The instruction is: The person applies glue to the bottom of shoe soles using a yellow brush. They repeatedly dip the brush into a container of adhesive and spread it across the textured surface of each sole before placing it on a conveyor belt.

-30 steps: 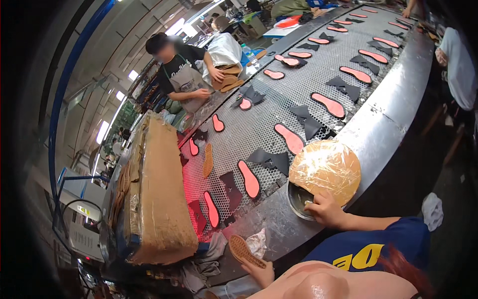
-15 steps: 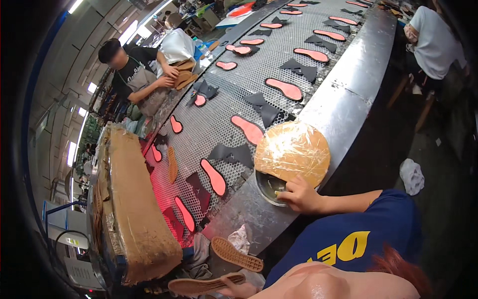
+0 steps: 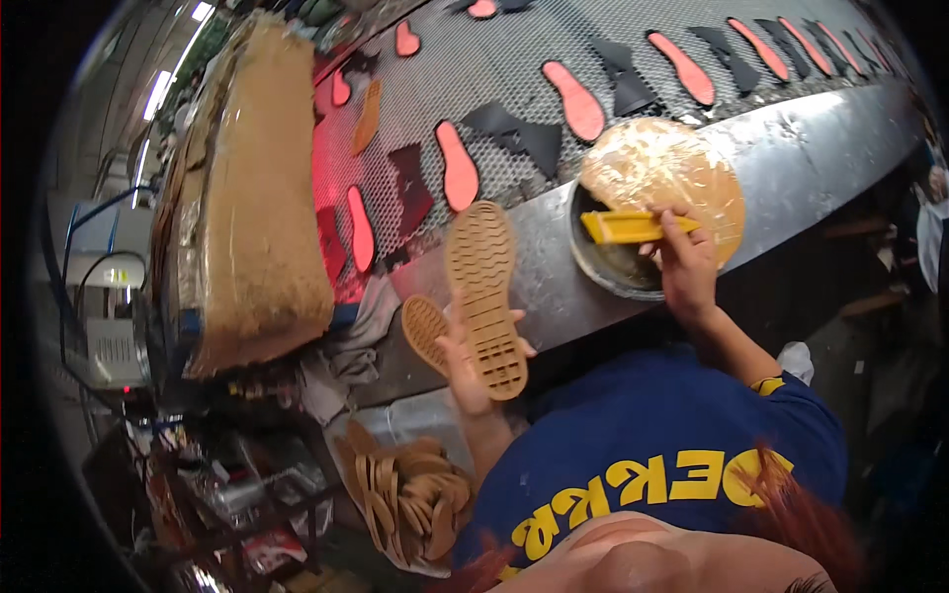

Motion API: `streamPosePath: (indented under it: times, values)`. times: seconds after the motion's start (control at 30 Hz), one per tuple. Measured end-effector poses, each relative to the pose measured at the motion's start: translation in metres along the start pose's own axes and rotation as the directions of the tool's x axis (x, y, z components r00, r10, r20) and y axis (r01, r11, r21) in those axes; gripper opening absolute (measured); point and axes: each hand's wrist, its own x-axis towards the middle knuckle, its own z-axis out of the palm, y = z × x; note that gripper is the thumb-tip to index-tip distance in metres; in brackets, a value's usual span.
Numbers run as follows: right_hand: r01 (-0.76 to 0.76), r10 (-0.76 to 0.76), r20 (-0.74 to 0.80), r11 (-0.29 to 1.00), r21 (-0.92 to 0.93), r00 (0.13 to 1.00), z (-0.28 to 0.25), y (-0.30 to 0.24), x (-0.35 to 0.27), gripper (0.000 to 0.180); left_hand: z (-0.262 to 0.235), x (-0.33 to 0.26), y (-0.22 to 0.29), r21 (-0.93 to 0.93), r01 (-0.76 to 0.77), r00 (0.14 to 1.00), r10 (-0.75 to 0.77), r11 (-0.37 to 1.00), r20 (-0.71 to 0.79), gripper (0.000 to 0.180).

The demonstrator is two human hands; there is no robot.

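Observation:
My left hand (image 3: 467, 371) holds two tan shoe soles. The larger-looking sole (image 3: 482, 287) stands upright with its grooved tread facing up, its far end over the metal ledge. Behind my fingers, the other sole (image 3: 425, 331) sticks out to the left. My right hand (image 3: 685, 259) is closed around a flat yellow tool (image 3: 623, 227), held over the opening of a round pot (image 3: 618, 282). Whether the tool has bristles or a blade I cannot make out. A round tan lid (image 3: 682, 183) wrapped in clear film covers part of the pot.
A mesh conveyor (image 3: 539, 35) carries pink-faced insoles (image 3: 573, 102) and black upper pieces (image 3: 514, 133). Along it runs a metal ledge (image 3: 791, 148). A cardboard-covered block (image 3: 262, 198) stands at left. More tan soles (image 3: 420, 494) lie heaped at lower left, near a grey cloth (image 3: 341, 366).
The view has turned toward the near end of the conveyor. My left hand has raised the soles from low down to beside the ledge. My right hand has lifted the yellow tool higher.

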Motion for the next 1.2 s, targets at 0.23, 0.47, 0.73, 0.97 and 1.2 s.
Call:
streamPosePath:
  times: [0.23, 0.47, 0.73, 0.97, 1.2]
  values:
    - [0.515, -0.44, 0.335, 0.838, -0.182, 0.833, 0.047, -0.008, 0.001, 0.025, 0.03, -0.004, -0.018, 0.252, -0.083, 0.993, 0.103, 0.964, -0.064, 0.075]
    - [0.77, -0.539, 0.589, 0.587, -0.25, 0.602, 0.077, -0.016, -0.005, 0.036, 0.031, -0.026, -0.013, 0.314, -0.031, 0.999, 0.043, 0.949, -0.03, 0.049]
    - [0.802, -0.548, 0.621, 0.545, -0.244, 0.56, 0.089, -0.01, -0.01, 0.034, 0.056, -0.039, -0.019, 0.318, -0.065, 0.998, 0.063, 0.946, 0.017, 0.049]
    - [0.827, -0.579, 0.615, 0.506, -0.244, 0.536, 0.089, -0.015, -0.014, 0.033, 0.053, -0.043, -0.022, 0.366, -0.086, 0.993, 0.051, 0.927, 0.105, 0.06]
    - [0.822, -0.481, 0.724, 0.53, -0.21, 0.494, 0.086, -0.019, -0.015, 0.028, 0.059, -0.044, -0.015, 0.345, -0.078, 0.997, 0.075, 0.935, 0.021, 0.087]
